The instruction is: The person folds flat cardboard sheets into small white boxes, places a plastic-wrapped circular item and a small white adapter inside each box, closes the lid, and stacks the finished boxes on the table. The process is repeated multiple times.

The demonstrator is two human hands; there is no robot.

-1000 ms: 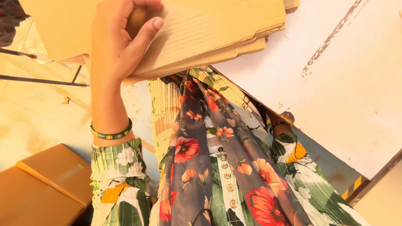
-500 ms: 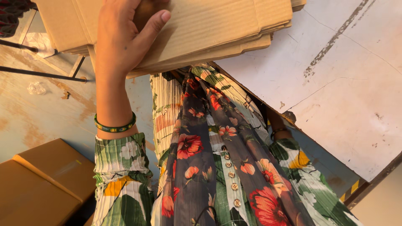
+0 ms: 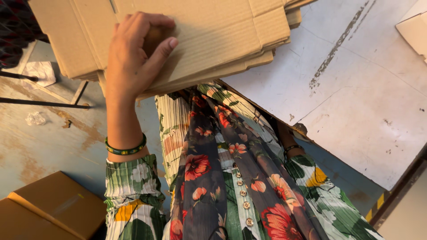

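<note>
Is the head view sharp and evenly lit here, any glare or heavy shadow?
Head view: sharp, no visible motion blur; warm light on the left hand and flattened cardboard stack; the white tabletop is bright but not blown out; darkest at the top-left corner; the right hand is hidden under the table edge.

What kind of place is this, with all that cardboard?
Probably a packing workshop or small warehouse. The left hand rests on a stack of flattened cardboard boxes, a closed brown carton sits on the worn, stained floor, and a scuffed white table stands beside the person.
</note>
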